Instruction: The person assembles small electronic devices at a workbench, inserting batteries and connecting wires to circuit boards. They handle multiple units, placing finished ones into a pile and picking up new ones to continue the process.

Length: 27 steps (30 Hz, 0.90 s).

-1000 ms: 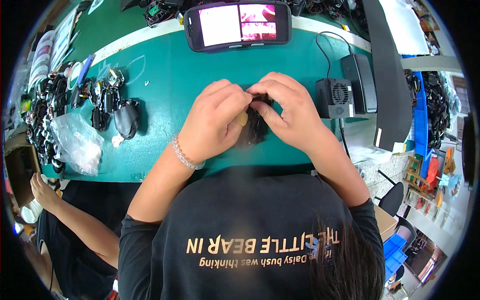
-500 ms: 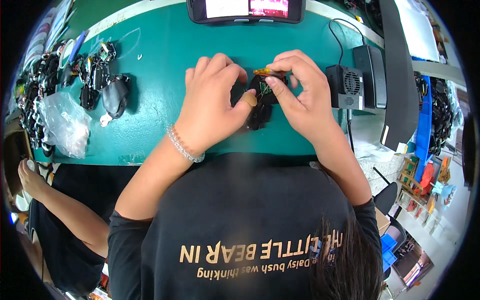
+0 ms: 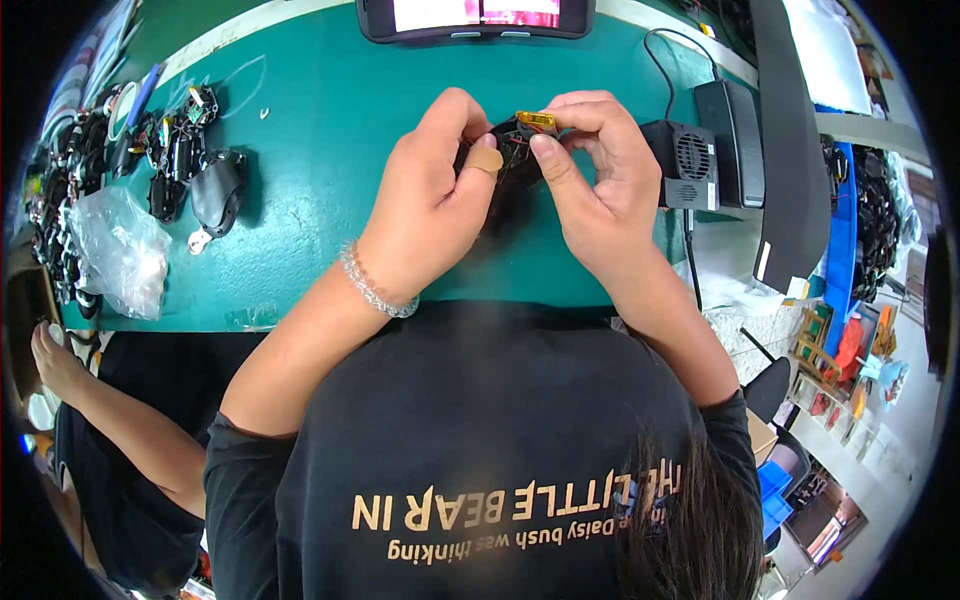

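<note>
A small black plastic housing [image 3: 512, 145] with thin wires and electronics showing is held up between my hands. My left hand [image 3: 425, 205] closes on its left side, its thumb wrapped in a tan plaster [image 3: 487, 160]. On the right, my right hand [image 3: 605, 190] pinches a flat battery with yellow tape [image 3: 537, 119] between thumb and fingers at the housing's upper edge. Fingers partly hide how the battery sits against the housing. Under the hands, a dark blurred shape [image 3: 507, 200] shows over the green table [image 3: 330, 130]; I cannot tell what it is.
Several black housings [image 3: 218, 190] and small circuit boards lie at the left, beside a clear plastic bag [image 3: 125, 250]. A screen device [image 3: 475, 22] stands at the far edge. To the right are a black box with a round grille [image 3: 688, 155] and a cable. Another person's arm [image 3: 130, 425] is at lower left.
Both hands have lifted and drawn closer around the housing, which now tilts differently. The battery's yellow-taped face shows more plainly. The whole view has shifted slightly.
</note>
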Each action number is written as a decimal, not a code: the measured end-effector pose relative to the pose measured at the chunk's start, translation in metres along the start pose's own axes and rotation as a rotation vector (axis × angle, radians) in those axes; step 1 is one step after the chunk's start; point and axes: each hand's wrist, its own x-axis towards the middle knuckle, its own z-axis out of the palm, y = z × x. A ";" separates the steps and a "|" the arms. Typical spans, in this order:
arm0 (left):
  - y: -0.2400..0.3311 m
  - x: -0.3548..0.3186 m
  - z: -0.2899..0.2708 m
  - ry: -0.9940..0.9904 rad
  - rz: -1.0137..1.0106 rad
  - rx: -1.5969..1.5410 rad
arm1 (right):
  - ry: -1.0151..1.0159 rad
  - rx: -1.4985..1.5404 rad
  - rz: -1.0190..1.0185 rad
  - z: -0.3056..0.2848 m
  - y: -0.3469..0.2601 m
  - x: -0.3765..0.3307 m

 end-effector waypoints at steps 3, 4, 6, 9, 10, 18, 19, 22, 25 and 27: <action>-0.005 -0.001 0.001 0.013 -0.017 -0.092 | -0.032 -0.149 -0.057 -0.003 -0.011 0.002; -0.006 -0.001 0.003 0.018 -0.029 -0.122 | -0.036 -0.190 -0.084 -0.004 -0.013 0.003; -0.006 0.000 0.006 0.045 -0.044 -0.180 | -0.032 -0.267 -0.149 -0.005 -0.014 0.004; -0.005 0.001 0.008 0.077 -0.050 -0.231 | -0.020 -0.358 -0.234 -0.006 -0.011 0.007; -0.004 0.000 0.008 0.065 -0.049 -0.226 | -0.018 -0.379 -0.242 -0.007 -0.012 0.007; -0.007 -0.002 0.000 -0.022 -0.015 -0.082 | -0.161 -0.518 -0.255 -0.012 -0.021 0.013; -0.006 -0.002 0.000 -0.025 -0.009 -0.056 | -0.172 -0.530 -0.259 -0.013 -0.021 0.013; -0.006 0.000 -0.002 -0.034 -0.004 -0.013 | -0.196 -0.555 -0.275 -0.013 -0.022 0.013; -0.006 -0.001 -0.002 -0.036 0.008 -0.007 | -0.211 -0.560 -0.269 -0.012 -0.022 0.013; -0.005 -0.002 -0.002 -0.038 0.009 -0.007 | -0.218 -0.558 -0.264 -0.011 -0.023 0.013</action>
